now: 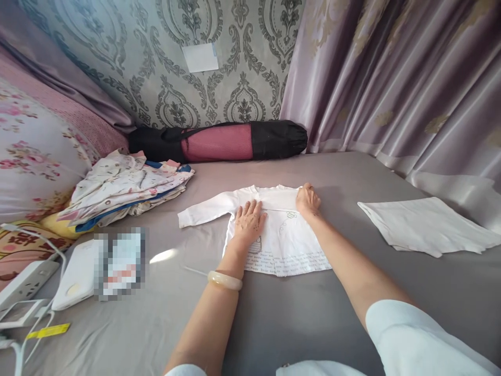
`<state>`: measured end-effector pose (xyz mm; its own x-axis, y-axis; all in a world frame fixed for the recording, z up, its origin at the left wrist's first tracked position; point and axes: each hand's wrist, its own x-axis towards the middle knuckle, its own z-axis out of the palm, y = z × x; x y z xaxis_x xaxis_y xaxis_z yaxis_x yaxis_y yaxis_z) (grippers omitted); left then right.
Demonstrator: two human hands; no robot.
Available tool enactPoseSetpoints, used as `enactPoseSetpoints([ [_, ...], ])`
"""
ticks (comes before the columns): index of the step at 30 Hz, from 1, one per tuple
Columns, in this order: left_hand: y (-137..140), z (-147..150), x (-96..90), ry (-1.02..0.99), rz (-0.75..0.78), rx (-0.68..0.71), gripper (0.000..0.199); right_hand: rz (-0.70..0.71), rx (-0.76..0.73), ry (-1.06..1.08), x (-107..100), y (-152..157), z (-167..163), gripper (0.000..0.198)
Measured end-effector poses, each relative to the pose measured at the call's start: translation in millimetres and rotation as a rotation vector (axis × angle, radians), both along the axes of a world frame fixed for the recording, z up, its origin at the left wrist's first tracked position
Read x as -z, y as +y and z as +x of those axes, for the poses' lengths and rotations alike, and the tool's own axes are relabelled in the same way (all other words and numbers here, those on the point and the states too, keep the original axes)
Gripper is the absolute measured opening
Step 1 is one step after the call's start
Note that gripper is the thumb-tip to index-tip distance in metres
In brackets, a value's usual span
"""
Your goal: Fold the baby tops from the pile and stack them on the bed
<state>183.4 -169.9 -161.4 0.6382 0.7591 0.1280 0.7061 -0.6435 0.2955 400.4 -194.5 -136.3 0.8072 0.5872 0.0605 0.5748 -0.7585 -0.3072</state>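
A small white long-sleeved baby shirt lies flat on the grey bed sheet, with printed lettering along its hem. Its left-side sleeve stretches out to the left; the sleeve on the other side does not show spread out. My left hand rests flat on the shirt's front, fingers extended. At the shirt's upper right shoulder, my right hand is closed with its fingers curled on the fabric. A bangle circles my left wrist.
Folded white cloth lies at the right. On the left are a stack of patterned clothes, a white box-like device, a power strip with cables, and a blurred item. A black and pink rolled bag lies along the wall.
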Motion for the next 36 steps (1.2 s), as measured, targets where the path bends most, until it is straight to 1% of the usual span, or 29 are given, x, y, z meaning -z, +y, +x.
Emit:
enactPoseSetpoints([
  [3,0.1,-2.2,0.8,-0.034,0.011,-0.001,0.052,-0.012,-0.002,0.006,-4.0,-3.1,0.1,0.04],
  [5,0.1,-3.3,0.2,-0.066,0.022,-0.016,0.052,-0.023,-0.043,-0.05,-7.4,-6.0,-2.6,0.041],
  [7,-0.3,-4.0,-1.2,-0.095,0.034,-0.041,0.052,-0.017,-0.162,-0.15,-9.4,-8.1,-8.8,0.042],
  [9,-1.1,-4.2,-2.2,-0.103,0.039,-0.052,0.052,-0.011,-0.334,-0.205,-8.3,-8.3,-17.6,0.044],
  [11,-2.4,-4.2,-1.8,-0.084,0.039,-0.036,0.052,-0.04,-0.471,-0.17,-4.2,-6.7,-26.1,0.049],
  [13,-3.8,-4.4,0.0,-0.056,0.042,-0.013,0.051,-0.099,-0.522,-0.106,1.9,-4.2,-31.6,0.056],
  [16,-5.4,-4.7,3.6,-0.031,0.063,-0.016,0.052,-0.162,-0.494,-0.052,10.7,-0.9,-33.0,0.062],
  [20,-5.6,-4.4,4.6,-0.007,0.063,-0.059,0.054,-0.167,-0.47,-0.042,16.2,1.1,-29.6,0.064],
  [23,-6.6,-2.7,1.5,-0.001,0.031,-0.07,0.055,-0.18,-0.467,-0.028,14.0,1.7,-28.5,0.064],
  [27,-13.0,-2.8,-5.5,0.028,-0.023,-0.087,0.058,-0.212,-0.47,-0.006,6.2,5.2,-33.6,0.064],
  [31,-24.9,-12.5,-9.3,0.061,-0.055,-0.072,0.061,-0.156,-0.487,-0.013,5.4,12.9,-47.8,0.069],
  [36,-39.8,-28.6,-8.3,0.07,-0.003,-0.073,0.059,-0.102,-0.452,-0.01,17.6,20.8,-59.2,0.072],
])
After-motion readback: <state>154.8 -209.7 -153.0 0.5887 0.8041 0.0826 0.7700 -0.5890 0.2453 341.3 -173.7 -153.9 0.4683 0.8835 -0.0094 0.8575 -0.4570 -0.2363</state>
